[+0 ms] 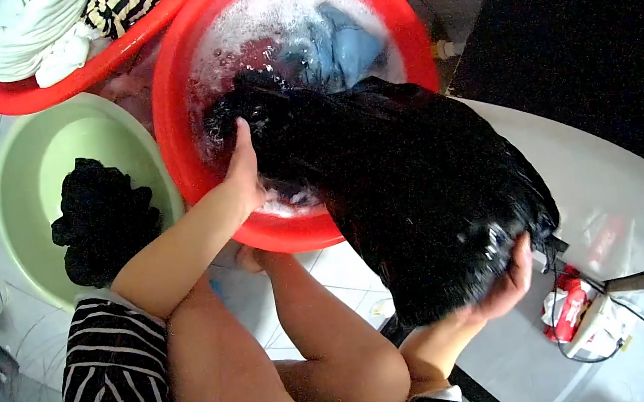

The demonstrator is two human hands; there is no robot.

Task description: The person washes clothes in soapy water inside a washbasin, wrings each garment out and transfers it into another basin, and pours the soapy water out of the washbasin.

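Observation:
A wet black garment (430, 192) stretches from the soapy water in the red basin (175, 132) out over the basin's near right rim. My left hand (245, 167) holds its upper left part above the water, thumb on top and the other fingers hidden. At the garment's lower right end, my right hand (509, 289) is closed around the wet cloth, with most fingers out of sight behind it. The exact kind of garment cannot be made out. Blue cloth (352, 45) lies in the suds at the far side of the basin.
At left, a pale green basin (9, 191) holds bunched black cloth (102, 219). Another red tub (15, 100) at the upper left contains white cloth (30, 32) and striped cloth (122, 1). A red-and-white package (571, 309) and a dark cord lie at the lower right.

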